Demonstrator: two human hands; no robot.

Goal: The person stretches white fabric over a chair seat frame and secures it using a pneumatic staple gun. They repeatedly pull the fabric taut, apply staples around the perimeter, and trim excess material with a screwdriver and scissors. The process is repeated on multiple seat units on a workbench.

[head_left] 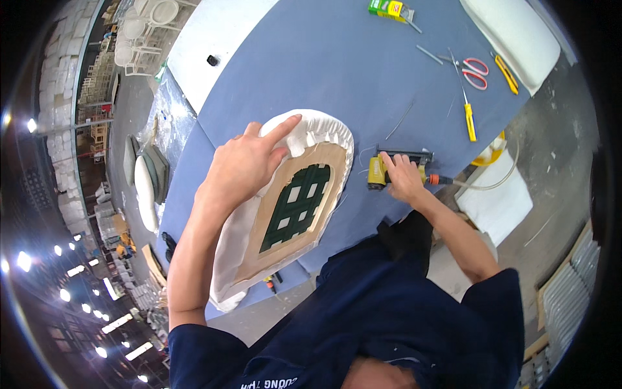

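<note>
R grip (405, 179) round 1 air gun (376, 172); L grip (241, 165) spread on 1 padded pnl (302, 198); 1 scissors (456, 63).

Padded panel (299, 205) is lying on bench (291, 65), L hand (243, 162) resting on its far end. Staple gun (377, 172) is sitting just R of panel, R hand (405, 178) gripping it; hose (479, 187) is running R from gun, past bench edge. Screwdriver (470, 123) is lying beyond gun, to its R, shaft reaching scissors (475, 73). Knife (506, 74) is lying R of scissors, nr edge, w/ 1 cushion (518, 39) lying behind it. Box (391, 9) is sitting far side, L of scissors. Chairs (146, 29) are standing off far L.
</note>
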